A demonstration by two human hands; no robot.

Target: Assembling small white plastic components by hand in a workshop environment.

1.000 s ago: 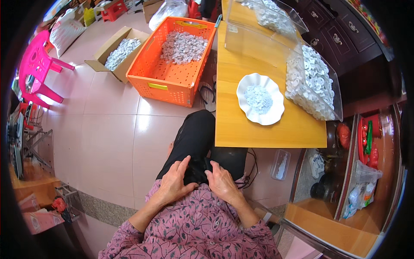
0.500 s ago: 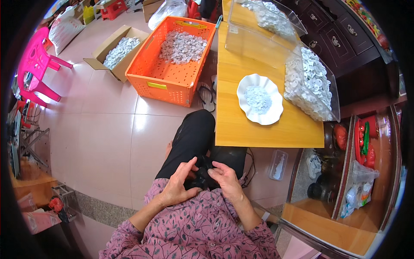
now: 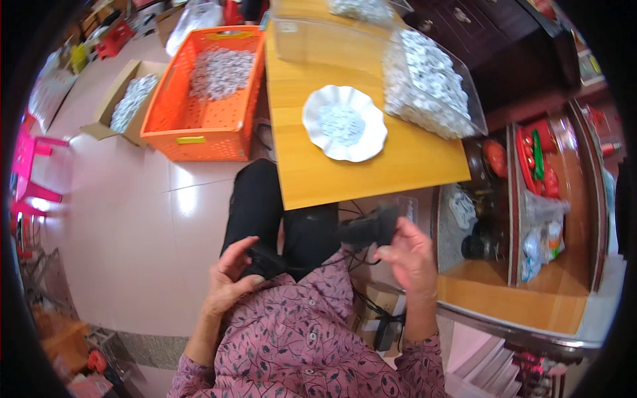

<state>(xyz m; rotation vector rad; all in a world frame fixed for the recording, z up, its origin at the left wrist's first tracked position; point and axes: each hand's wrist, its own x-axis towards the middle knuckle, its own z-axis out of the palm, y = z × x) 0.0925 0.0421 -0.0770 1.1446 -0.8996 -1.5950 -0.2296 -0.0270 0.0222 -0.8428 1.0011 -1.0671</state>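
Observation:
My left hand (image 3: 227, 277) is closed on a black object (image 3: 265, 261) above my left thigh, thumb below and fingers above it. To the right, beneath the table's near edge, my right hand (image 3: 410, 259) grips a broad black strap-like piece (image 3: 369, 227), smeared by motion. A thin black cord (image 3: 325, 265) seems to run between the two black things. Their exact kind cannot be made out. On the yellow table (image 3: 312, 189) in front of me stands a white scalloped dish (image 3: 373, 136) with small pale flakes (image 3: 341, 125) in it.
Clear bins of small white plastic parts (image 3: 434, 73) stand on the table's right side. An orange crate (image 3: 199, 142) and a cardboard box (image 3: 99, 126) hold similar parts on the floor. Open shelves (image 3: 511, 312) lie at my right. A black adapter (image 3: 385, 335) with cables sits low.
My hands, together at my lap before, have moved apart; the right went rightward and up with the black piece. The view has swung right.

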